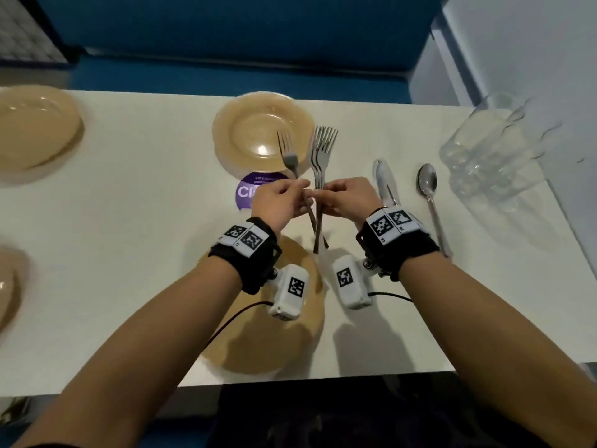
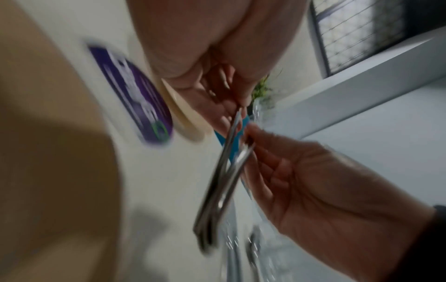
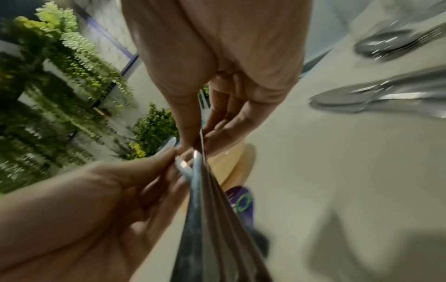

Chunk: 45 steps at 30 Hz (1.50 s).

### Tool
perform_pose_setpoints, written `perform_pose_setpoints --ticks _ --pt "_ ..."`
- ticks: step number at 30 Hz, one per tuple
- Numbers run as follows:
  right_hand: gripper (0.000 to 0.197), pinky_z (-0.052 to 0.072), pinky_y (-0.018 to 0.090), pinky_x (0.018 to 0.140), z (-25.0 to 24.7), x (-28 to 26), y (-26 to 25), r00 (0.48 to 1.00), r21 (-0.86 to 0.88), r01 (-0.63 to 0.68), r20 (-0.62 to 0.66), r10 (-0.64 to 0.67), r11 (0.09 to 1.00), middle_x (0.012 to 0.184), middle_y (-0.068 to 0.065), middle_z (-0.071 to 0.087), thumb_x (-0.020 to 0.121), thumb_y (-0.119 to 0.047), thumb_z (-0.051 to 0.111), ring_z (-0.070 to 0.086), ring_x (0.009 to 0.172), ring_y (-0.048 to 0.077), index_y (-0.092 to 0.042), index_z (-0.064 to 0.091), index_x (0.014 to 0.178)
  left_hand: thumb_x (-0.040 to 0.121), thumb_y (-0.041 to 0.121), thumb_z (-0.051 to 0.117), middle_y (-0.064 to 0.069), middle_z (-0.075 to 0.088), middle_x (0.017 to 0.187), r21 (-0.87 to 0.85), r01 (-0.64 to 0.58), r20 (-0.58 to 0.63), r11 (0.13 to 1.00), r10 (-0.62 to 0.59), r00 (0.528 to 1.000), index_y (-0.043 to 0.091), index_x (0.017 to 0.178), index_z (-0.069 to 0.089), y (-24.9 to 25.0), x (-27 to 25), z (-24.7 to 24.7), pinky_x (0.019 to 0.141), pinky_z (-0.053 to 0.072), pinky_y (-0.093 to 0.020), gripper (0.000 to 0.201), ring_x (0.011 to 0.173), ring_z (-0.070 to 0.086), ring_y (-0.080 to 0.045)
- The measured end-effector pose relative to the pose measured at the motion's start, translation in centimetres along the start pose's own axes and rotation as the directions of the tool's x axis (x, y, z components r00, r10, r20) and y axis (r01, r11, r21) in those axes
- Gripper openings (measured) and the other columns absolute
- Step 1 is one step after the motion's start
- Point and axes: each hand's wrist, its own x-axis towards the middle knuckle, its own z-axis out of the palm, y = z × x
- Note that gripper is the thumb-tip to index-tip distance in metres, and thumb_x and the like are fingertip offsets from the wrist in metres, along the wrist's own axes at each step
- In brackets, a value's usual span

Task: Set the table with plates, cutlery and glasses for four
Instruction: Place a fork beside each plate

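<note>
Above the middle of the white table (image 1: 145, 221), both hands meet over a set of forks. My left hand (image 1: 280, 202) pinches the handle of a single fork (image 1: 287, 153), which tilts left, away from the others. My right hand (image 1: 347, 197) grips a bundle of forks (image 1: 321, 150) by their handles, tines pointing away over the far tan plate (image 1: 255, 130). In the left wrist view the fork handles (image 2: 224, 183) cross between the two hands. In the right wrist view the bundle of handles (image 3: 205, 219) runs down from my right hand (image 3: 217, 114).
A near tan plate (image 1: 290, 344) lies under my wrists. More tan plates lie at the far left (image 1: 32, 127) and near left (image 1: 6, 286). A knife (image 1: 384, 182) and a spoon (image 1: 428, 189) lie to the right. Clear glasses (image 1: 484, 150) stand far right. A purple sticker (image 1: 247, 192) is under the hands.
</note>
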Motion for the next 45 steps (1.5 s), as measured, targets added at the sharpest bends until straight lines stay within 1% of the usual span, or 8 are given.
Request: perform_pose_setpoints --ticks 3,7,11,15,19,24,31,45 --pt "0.019 0.057 0.016 0.058 5.3 -0.7 -1.1 1.0 -0.056 0.022 0.006 -0.022 0.998 0.065 0.008 0.061 0.082 -0.002 0.068 0.061 0.059 0.014 -0.007 0.062 0.066 0.095 0.015 0.054 -0.006 0.068 0.075 0.128 -0.03 -0.11 0.991 0.044 0.993 0.008 0.092 0.068 0.8 -0.9 -7.7 0.066 0.058 -0.022 0.016 0.063 0.064 -0.012" --pt "0.006 0.058 0.03 0.077 11.9 -1.5 -1.5 0.999 -0.156 0.039 0.016 -0.037 0.987 0.068 0.006 0.063 0.082 -0.007 0.07 0.064 0.065 0.017 -0.003 0.069 0.078 0.093 0.01 0.056 -0.008 0.065 0.069 0.272 0.048 -0.178 0.961 0.001 0.984 0.002 0.093 0.068 -0.1 -1.9 -17.8 0.053 0.056 -0.017 0.014 0.044 0.06 -0.006" --pt "0.019 0.057 0.032 0.084 16.1 -2.2 -0.8 1.0 -0.215 0.001 0.03 0.006 0.977 0.081 0.009 0.066 0.084 -0.009 0.069 0.065 0.079 0.02 0.003 0.07 0.098 0.089 0.015 0.064 -0.014 0.071 0.076 0.494 0.15 -0.134 0.857 -0.095 0.986 0.009 0.072 0.068 -3.1 -3.6 -22.8 0.065 0.06 -0.032 0.018 0.058 0.067 -0.02" --pt "0.022 0.056 0.028 0.084 17.5 -3.2 -0.1 0.999 -0.263 -0.021 0.019 0.027 0.965 0.078 0.006 0.065 0.086 -0.01 0.067 0.064 0.08 0.018 0.001 0.069 0.103 0.086 0.016 0.067 -0.012 0.07 0.076 0.571 0.199 -0.107 0.797 -0.169 0.98 0.01 0.072 0.066 -6.0 -5.1 -23.7 0.069 0.06 -0.035 0.015 0.065 0.069 -0.026" --pt "0.022 0.055 0.025 0.08 17.9 -3.7 0.2 0.999 -0.313 -0.034 0.015 0.041 0.949 0.089 0.009 0.067 0.086 -0.014 0.067 0.064 0.077 0.014 -0.001 0.069 0.104 0.085 0.018 0.069 -0.005 0.069 0.068 0.581 0.207 -0.107 0.787 -0.178 0.978 0.01 0.072 0.064 -7.4 -6.3 -23.3 0.057 0.059 -0.025 0.016 0.054 0.066 -0.014" --pt "0.022 0.055 0.026 0.084 18.1 -4.4 0.5 0.999 -0.337 -0.039 0.018 0.048 0.941 0.096 0.009 0.069 0.085 -0.016 0.067 0.067 0.088 0.018 -0.006 0.069 0.104 0.078 0.028 0.075 0.0 0.07 0.076 0.65 0.192 -0.132 0.735 -0.14 0.981 0.015 0.074 0.065 -7.7 -6.6 -23.0 0.076 0.057 -0.028 0.017 0.074 0.069 -0.017" --pt "0.024 0.056 0.033 0.088 17.8 -4.6 1.1 0.998 -0.363 -0.05 0.004 0.055 0.93 0.101 0.01 0.07 0.084 -0.019 0.068 0.069 0.092 0.02 -0.007 0.069 0.105 0.071 0.012 0.079 0.002 0.061 0.072 0.599 0.188 -0.149 0.778 -0.123 0.981 0.012 0.085 0.069 -7.1 -7.6 -22.6 0.071 0.06 -0.033 0.017 0.075 0.068 -0.02" --pt "0.024 0.056 0.028 0.084 17.4 -5.0 0.8 1.0 -0.382 -0.022 0.008 0.027 0.924 0.101 0.01 0.07 0.085 -0.019 0.068 0.069 0.093 0.02 -0.007 0.069 0.106 0.071 0.016 0.079 0.0 0.065 0.081 0.618 0.171 -0.149 0.768 -0.1 0.984 0.014 0.086 0.071 -8.0 -7.0 -22.7 0.079 0.059 -0.033 0.017 0.081 0.069 -0.019"
